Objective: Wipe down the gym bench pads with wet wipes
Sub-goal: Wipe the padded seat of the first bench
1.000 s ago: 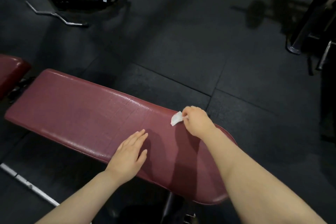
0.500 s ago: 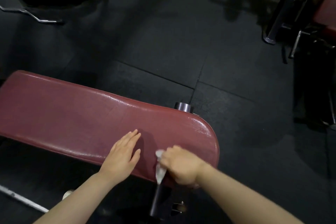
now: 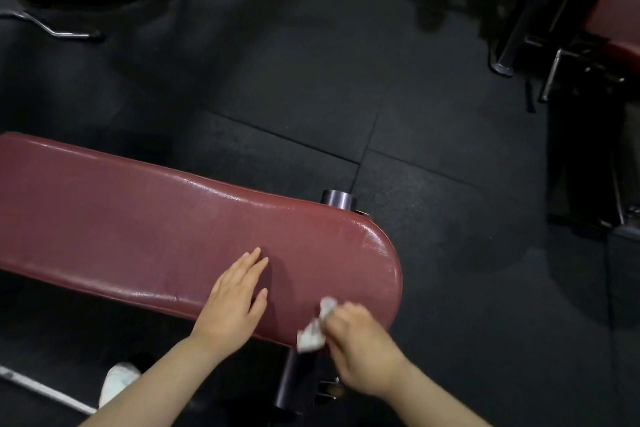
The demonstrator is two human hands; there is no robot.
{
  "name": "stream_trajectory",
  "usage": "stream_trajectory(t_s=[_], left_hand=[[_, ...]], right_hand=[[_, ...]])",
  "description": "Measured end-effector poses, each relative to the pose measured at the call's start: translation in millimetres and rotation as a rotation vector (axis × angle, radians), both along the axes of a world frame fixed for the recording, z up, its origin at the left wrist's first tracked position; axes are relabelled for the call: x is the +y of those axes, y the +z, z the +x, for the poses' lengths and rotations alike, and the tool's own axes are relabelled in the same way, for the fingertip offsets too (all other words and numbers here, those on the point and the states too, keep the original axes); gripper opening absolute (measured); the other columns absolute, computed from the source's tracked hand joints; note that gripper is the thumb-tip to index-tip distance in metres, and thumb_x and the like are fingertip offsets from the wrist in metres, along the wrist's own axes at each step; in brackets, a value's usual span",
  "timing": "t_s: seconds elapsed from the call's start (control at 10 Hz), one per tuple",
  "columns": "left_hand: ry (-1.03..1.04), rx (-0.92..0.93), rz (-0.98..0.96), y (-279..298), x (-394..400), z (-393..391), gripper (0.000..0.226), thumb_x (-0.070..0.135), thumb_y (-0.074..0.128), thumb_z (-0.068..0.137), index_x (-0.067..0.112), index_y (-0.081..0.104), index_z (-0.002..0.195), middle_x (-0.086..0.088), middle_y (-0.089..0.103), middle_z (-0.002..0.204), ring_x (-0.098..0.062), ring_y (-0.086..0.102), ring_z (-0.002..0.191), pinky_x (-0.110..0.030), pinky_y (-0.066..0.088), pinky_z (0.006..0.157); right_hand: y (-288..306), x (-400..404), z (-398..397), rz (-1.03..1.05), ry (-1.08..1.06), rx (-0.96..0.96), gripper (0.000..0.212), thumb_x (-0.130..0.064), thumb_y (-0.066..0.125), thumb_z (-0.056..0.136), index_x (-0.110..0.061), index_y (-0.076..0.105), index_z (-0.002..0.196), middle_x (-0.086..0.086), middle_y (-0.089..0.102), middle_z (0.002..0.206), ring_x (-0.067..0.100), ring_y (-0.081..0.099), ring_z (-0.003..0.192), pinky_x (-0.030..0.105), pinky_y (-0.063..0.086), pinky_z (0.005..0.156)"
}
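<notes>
Wipe (image 3: 315,331) blurred, seemingly gripped by right hand (image 3: 363,354); bench pad (image 3: 138,229) cropped left.

Both forearms bare, sleeveless; a white shoe (image 3: 117,383) shows below.

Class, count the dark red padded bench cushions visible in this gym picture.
2: the long dark red bench pad under both hands, and another red pad at the upper right edge, partly hidden.

Right hand (image 3: 363,354) with wipe (image 3: 313,331) at pad (image 3: 138,232) edge
</notes>
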State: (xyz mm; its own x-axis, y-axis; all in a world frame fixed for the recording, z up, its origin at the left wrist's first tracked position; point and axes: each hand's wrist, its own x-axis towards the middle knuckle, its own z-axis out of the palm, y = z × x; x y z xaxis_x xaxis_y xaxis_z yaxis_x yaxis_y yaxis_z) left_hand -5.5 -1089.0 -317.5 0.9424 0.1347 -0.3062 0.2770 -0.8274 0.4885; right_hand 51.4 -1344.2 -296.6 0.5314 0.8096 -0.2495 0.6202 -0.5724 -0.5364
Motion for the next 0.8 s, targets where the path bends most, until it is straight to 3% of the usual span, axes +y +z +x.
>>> stream_trajectory(t_s=[0.1, 0.2, 0.3, 0.4, 0.5, 0.6, 0.8], left_hand=[[-0.013, 0.004, 0.005, 0, -5, 4, 0.056, 0.034, 0.042, 0.103, 0.027, 0.023, 0.156, 0.019, 0.005, 0.16, 0.007, -0.007, 0.143, -0.022, 0.0, 0.117], [-0.047, -0.001, 0.004, 1, -10, 9, 0.057, 0.035, 0.04, 0.103, 0.028, 0.021, 0.156, 0.021, 0.001, 0.159, 0.006, -0.007, 0.144, -0.022, -0.001, 0.117], [-0.059, -0.004, 0.015, 0, -11, 12, 0.056, 0.035, 0.04, 0.103, 0.027, 0.021, 0.156, 0.022, 0.001, 0.158, 0.006, -0.007, 0.145, -0.022, -0.001, 0.117], [-0.049, -0.007, 0.02, -3, -14, 12, 0.056, 0.034, 0.041, 0.103, 0.026, 0.023, 0.156, 0.02, 0.004, 0.16, 0.006, -0.006, 0.144, -0.022, 0.0, 0.117], [-0.031, -0.008, 0.014, -4, -16, 13, 0.056, 0.033, 0.041, 0.103, 0.026, 0.024, 0.155, 0.017, 0.008, 0.162, 0.006, -0.006, 0.144, -0.023, 0.001, 0.118], [-0.044, -0.012, 0.01, -3, -18, 14, 0.056, 0.033, 0.042, 0.103, 0.025, 0.026, 0.155, 0.015, 0.011, 0.162, 0.004, -0.003, 0.145, -0.025, 0.004, 0.118], [-0.084, -0.011, 0.016, -4, -23, 20, 0.057, 0.032, 0.044, 0.102, 0.024, 0.026, 0.155, 0.013, 0.012, 0.163, 0.003, -0.002, 0.145, -0.026, 0.004, 0.118]], right_hand=[[4, -26, -8, -0.079, 0.419, -0.046, 0.032, -0.028, 0.06, 0.07, -0.022, 0.061, 0.101, -0.005, 0.058, 0.101, 0.016, 0.051, 0.085, 0.026, 0.043, 0.078], [7, -20, 44, -0.085, 0.482, -0.038, 0.03, -0.02, 0.069, 0.065, -0.022, 0.067, 0.094, -0.004, 0.064, 0.099, 0.015, 0.057, 0.087, 0.026, 0.047, 0.078], [3, -9, 112, 0.004, 0.054, -0.012, 0.031, -0.001, 0.058, 0.07, -0.025, 0.073, 0.083, -0.009, 0.069, 0.086, 0.0, 0.059, 0.084, 0.022, 0.046, 0.078], [-11, -9, 145, 0.031, -0.424, -0.121, 0.016, -0.007, 0.051, 0.09, -0.013, 0.065, 0.094, 0.003, 0.061, 0.093, 0.021, 0.056, 0.091, 0.032, 0.044, 0.082], [-19, -1, 121, 0.083, -0.738, -0.11, 0.01, -0.008, 0.051, 0.092, -0.009, 0.061, 0.093, 0.006, 0.058, 0.092, 0.023, 0.053, 0.087, 0.035, 0.043, 0.079], [-19, -5, 64, 0.091, -0.758, -0.162, 0.009, -0.004, 0.056, 0.087, -0.006, 0.063, 0.092, 0.008, 0.058, 0.085, 0.027, 0.053, 0.079, 0.04, 0.044, 0.074], [-17, -39, -52, 0.046, -0.534, -0.071, 0.017, -0.006, 0.062, 0.084, -0.021, 0.061, 0.093, -0.013, 0.049, 0.083, 0.008, 0.045, 0.075, 0.021, 0.034, 0.075]])
